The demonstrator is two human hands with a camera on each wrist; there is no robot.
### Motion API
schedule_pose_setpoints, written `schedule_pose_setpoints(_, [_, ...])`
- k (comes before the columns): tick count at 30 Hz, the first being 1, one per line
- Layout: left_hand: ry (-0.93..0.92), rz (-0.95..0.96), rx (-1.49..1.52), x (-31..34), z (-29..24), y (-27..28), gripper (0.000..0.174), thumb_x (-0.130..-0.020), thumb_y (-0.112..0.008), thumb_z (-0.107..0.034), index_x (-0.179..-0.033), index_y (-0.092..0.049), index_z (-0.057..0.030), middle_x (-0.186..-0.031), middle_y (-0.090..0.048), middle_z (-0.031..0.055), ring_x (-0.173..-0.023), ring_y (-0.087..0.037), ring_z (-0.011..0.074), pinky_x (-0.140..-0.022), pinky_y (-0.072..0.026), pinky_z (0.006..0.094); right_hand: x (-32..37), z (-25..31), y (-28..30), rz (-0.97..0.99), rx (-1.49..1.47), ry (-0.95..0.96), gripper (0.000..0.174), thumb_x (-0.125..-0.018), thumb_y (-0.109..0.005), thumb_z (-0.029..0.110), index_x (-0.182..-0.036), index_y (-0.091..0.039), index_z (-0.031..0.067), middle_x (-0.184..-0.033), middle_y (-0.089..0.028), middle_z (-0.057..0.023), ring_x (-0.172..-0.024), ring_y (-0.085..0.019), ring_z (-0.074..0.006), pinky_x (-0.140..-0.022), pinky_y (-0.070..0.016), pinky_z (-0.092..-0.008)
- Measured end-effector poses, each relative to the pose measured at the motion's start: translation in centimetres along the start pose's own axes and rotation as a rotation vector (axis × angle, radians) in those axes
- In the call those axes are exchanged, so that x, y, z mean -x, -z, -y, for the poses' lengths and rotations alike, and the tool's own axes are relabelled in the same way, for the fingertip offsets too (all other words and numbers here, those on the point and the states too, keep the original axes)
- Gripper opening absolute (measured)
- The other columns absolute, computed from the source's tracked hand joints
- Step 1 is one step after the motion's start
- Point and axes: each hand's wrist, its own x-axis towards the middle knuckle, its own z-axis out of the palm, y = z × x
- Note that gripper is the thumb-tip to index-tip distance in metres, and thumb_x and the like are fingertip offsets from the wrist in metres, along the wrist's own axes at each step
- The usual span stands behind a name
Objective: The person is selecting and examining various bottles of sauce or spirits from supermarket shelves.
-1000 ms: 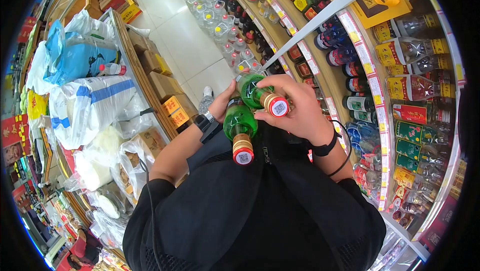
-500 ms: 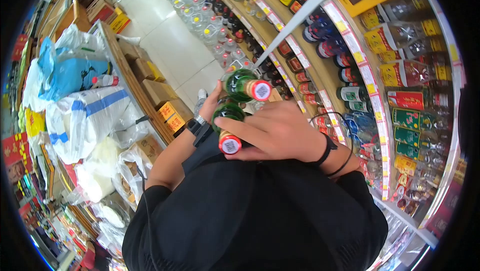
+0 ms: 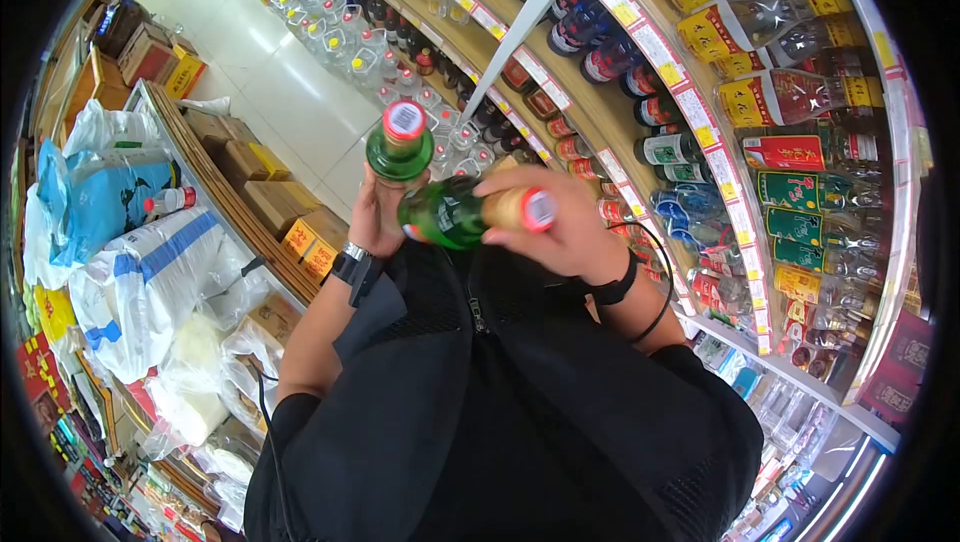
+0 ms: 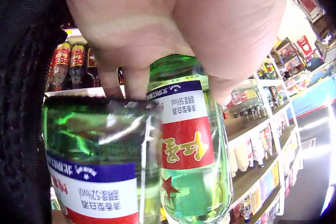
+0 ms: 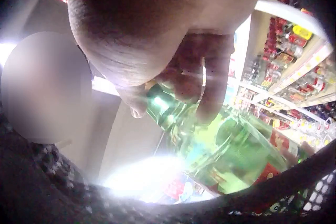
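Observation:
In the head view my left hand (image 3: 372, 217) grips a green glass liquor bottle (image 3: 400, 154) with a red cap, its cap facing the camera. My right hand (image 3: 565, 227) holds a second green bottle (image 3: 440, 212) by its gold neck, tilted so that the base points left towards the first one. The left wrist view has both bottles side by side: the left hand's bottle (image 4: 189, 145) bears a white, red and blue label, and the other bottle (image 4: 94, 161) is closer to the camera. In the right wrist view, fingers (image 5: 212, 90) curl round the neck of the tilted bottle (image 5: 226, 150).
Curved shelves (image 3: 720, 172) full of bottles run along the right. Clear jugs (image 3: 340, 42) stand on the floor ahead. To the left, a counter carries plastic bags (image 3: 150, 272), with cardboard boxes (image 3: 270, 202) beneath its edge.
My right hand has gone from one bottle's neck to the other's and drawn that bottle to the right, tilting it. The left hand's bottle has shifted left and up in the view.

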Motion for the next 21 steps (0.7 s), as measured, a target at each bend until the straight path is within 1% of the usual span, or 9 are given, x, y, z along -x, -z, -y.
schedule_pose_setpoints(1, [-0.073, -0.039, 0.012, -0.1, 0.2, -0.3, 0.056, -0.102, -0.040, -0.041, -0.143, -0.040, -0.0034, -0.144, -0.047, 0.0139, -0.122, -0.053, 0.0261, -0.108, -0.0403, 0.0413, 0.8, -0.4, 0.5, -0.090, -0.043, -0.043, 0.038, -0.081, -0.079, 0.021, -0.112, -0.062, 0.0075, -0.103, -0.069, -0.0103, -0.089, -0.068, -0.0277, -0.079, -0.0524, -0.0341])
schedule_pose_setpoints(3, [-0.149, -0.084, 0.023, -0.4, -0.1, -1.0, 0.054, -0.102, -0.040, -0.040, -0.142, -0.041, -0.0039, -0.145, -0.047, 0.0148, -0.121, -0.054, 0.0260, -0.108, -0.0396, 0.0411, 2.5, -1.3, 1.5, -0.272, -0.232, -0.317, 0.033, -0.082, -0.075, 0.010, -0.112, -0.062, 0.0050, -0.099, -0.067, -0.0049, -0.087, -0.065, -0.0149, -0.079, -0.0515, -0.0294])
schedule_pose_setpoints(4, [-0.101, -0.034, 0.110, -0.3, -0.2, -0.3, 0.053, -0.101, -0.042, -0.040, -0.141, -0.042, -0.0042, -0.144, -0.047, 0.0161, -0.120, -0.054, 0.0253, -0.105, -0.0400, 0.0411, 3.1, -1.8, 1.7, -0.413, -0.379, -0.362, 0.031, -0.087, -0.070, 0.009, -0.115, -0.059, 0.0044, -0.095, -0.063, -0.0015, -0.079, -0.060, -0.0090, -0.072, -0.0495, -0.0249])
schedule_pose_setpoints(6, [-0.052, 0.011, 0.200, 0.1, -0.4, -0.1, 0.053, -0.101, -0.043, -0.040, -0.140, -0.044, -0.0044, -0.144, -0.047, 0.0174, -0.119, -0.054, 0.0246, -0.103, -0.0404, 0.0410, 3.6, -3.9, 2.5, -0.658, -0.418, -0.354, 0.024, -0.095, -0.063, 0.014, -0.116, -0.057, 0.0049, -0.089, -0.059, 0.0022, -0.063, -0.046, -0.0025, -0.054, -0.0351, -0.0189])
schedule_pose_setpoints(9, [-0.068, -0.038, 0.175, 0.0, -0.3, -0.7, 0.052, -0.099, -0.047, -0.041, -0.138, -0.047, -0.0062, -0.142, -0.048, 0.0188, -0.117, -0.055, 0.0218, -0.096, -0.0417, 0.0408, 4.0, -7.1, 4.0, -0.793, -0.400, -0.425, 0.019, -0.097, -0.062, 0.017, -0.111, -0.056, 0.0061, -0.079, -0.053, 0.0046, -0.059, -0.041, -0.0018, -0.051, -0.0304, -0.0199])
schedule_pose_setpoints(12, [-0.064, 0.040, 0.184, 0.1, -0.3, -0.4, 0.052, -0.097, -0.049, -0.043, -0.136, -0.050, -0.0093, -0.141, -0.049, 0.0179, -0.115, -0.056, 0.0214, -0.094, -0.0424, 0.0406, 4.0, -9.3, 5.0, -0.892, -0.311, -0.452, 0.015, -0.098, -0.061, 0.020, -0.104, -0.055, 0.0070, -0.070, -0.046, 0.0067, -0.056, -0.037, -0.0013, -0.049, -0.0287, -0.0213])
schedule_pose_setpoints(14, [-0.057, -0.049, 0.206, 0.0, -0.3, -0.4, 0.055, -0.096, -0.048, -0.049, -0.132, -0.052, -0.0066, -0.133, -0.056, 0.0139, -0.103, -0.057, 0.0250, -0.096, -0.0427, 0.0420, 4.3, -10.9, 5.7, -0.957, -0.257, -0.478, 0.016, -0.098, -0.061, 0.021, -0.099, -0.054, 0.0074, -0.067, -0.042, 0.0069, -0.055, -0.037, -0.0017, -0.049, -0.0285, -0.0215])
schedule_pose_setpoints(18, [-0.028, 0.050, 0.210, -0.1, -0.5, -0.4, 0.056, -0.096, -0.049, -0.050, -0.131, -0.052, -0.0064, -0.133, -0.056, 0.0138, -0.094, -0.058, 0.0227, -0.091, -0.0446, 0.0389, 4.9, -15.3, 8.1, -0.976, 0.023, -0.433, 0.014, -0.098, -0.060, 0.019, -0.098, -0.055, 0.0063, -0.068, -0.045, 0.0048, -0.055, -0.040, -0.0035, -0.048, -0.0327, -0.0225])
schedule_pose_setpoints(21, [-0.032, -0.003, 0.188, 0.1, -0.3, -0.5, 0.055, -0.096, -0.047, -0.049, -0.129, -0.053, -0.0063, -0.132, -0.056, 0.0136, -0.094, -0.058, 0.0227, -0.090, -0.0456, 0.0390, 5.3, -18.1, 10.0, -1.019, 0.052, -0.454, 0.018, -0.097, -0.061, 0.021, -0.099, -0.056, 0.0042, -0.066, -0.046, 0.0036, -0.053, -0.041, -0.0044, -0.047, -0.0339, -0.0231])
